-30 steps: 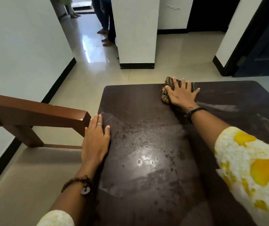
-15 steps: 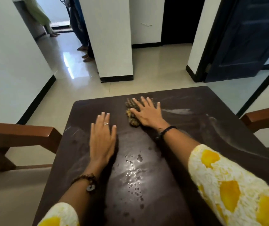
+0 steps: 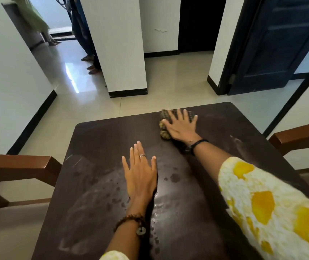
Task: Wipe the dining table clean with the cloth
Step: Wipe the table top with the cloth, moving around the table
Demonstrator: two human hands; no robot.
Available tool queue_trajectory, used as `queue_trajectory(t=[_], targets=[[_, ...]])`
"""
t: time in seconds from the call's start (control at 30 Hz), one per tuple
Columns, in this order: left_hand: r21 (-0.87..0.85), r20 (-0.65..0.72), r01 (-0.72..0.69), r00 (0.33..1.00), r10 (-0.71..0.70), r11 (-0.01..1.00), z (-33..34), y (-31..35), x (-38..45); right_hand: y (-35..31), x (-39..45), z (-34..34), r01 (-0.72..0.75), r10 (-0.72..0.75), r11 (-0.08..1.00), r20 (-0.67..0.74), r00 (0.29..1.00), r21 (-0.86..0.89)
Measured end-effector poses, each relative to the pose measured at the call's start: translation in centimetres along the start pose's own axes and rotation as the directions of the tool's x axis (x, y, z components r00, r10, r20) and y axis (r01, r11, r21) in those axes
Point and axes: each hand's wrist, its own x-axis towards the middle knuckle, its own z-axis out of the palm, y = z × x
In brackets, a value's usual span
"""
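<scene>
Dark brown laminate forms the dining table (image 3: 97, 184) directly below you, its surface marked with water droplets (image 3: 172, 178) and dull smears near the middle. Your left hand (image 3: 140, 175) lies flat on the tabletop near its centre, palm down, fingers straight and slightly spread, holding nothing; it carries a ring (image 3: 142, 156) on one finger and a beaded bracelet (image 3: 131, 221) at the wrist. Your right arm, in a white sleeve (image 3: 266, 207) with yellow patches, extends forward across the right half of the table, with a dark wristband (image 3: 198, 143) at the wrist. Your right hand (image 3: 181, 126) presses down on the cloth (image 3: 164, 133) with fingers extended and fanned, flat on top of it rather than curled around it. The cloth, a bunched checked fabric, sits on the tabletop close to the far edge, right of centre, partly covered by that hand. Brown wooden chair backs stand at the left (image 3: 18, 167) and right (image 3: 300, 134) sides of the table. Beyond the table lies a glossy pale tiled floor (image 3: 168, 77), a white pillar (image 3: 116, 44), and a dark blue door (image 3: 273, 44) at the right. Bare feet (image 3: 91, 67) of people show in the corridor at far left.
</scene>
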Motion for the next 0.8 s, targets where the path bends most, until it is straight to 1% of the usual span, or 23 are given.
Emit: queue_trajectory(t=[0.07,0.17,0.23,0.27,0.33,0.5,0.63,0.8], targets=[[-0.033,-0.021,-0.003,1.0,0.003,0.999,-0.1,0.0,-0.1,-3.7,0.3,1.0,0.134,-0.133,0.991,0.026,0.991,-0.032],[-0.043,-0.027,0.0,1.0,-0.001,0.999,-0.3,-0.3,-0.2,-7.5,0.3,2.1,0.305,-0.301,0.951,0.074,0.951,-0.047],[-0.058,-0.029,-0.002,1.0,0.001,0.998,-0.4,0.0,0.0,-7.3,1.2,1.8,0.354,-0.35,0.934,0.092,0.932,-0.038],[-0.063,-0.027,-0.004,1.0,0.002,0.998,-0.4,0.2,0.1,-6.4,1.9,1.6,0.357,-0.352,0.934,0.088,0.932,-0.036],[-0.05,-0.021,-0.008,1.0,0.007,0.999,-0.6,0.3,0.3,-4.1,3.3,0.8,0.322,-0.32,0.946,0.058,0.946,-0.024],[0.004,-0.001,-0.011,1.0,0.011,1.0,-0.5,0.3,0.5,4.4,5.4,-1.4,0.161,-0.161,0.987,0.005,0.987,0.004],[0.01,0.008,-0.002,1.0,0.002,1.0,-0.4,0.2,0.4,10.6,5.9,-2.6,0.031,-0.031,1.0,-0.034,0.999,0.001],[0.0,0.002,-0.004,1.0,0.004,1.0,-0.5,0.2,0.4,14.4,5.1,-3.8,-0.078,0.079,0.997,-0.05,0.996,0.029]])
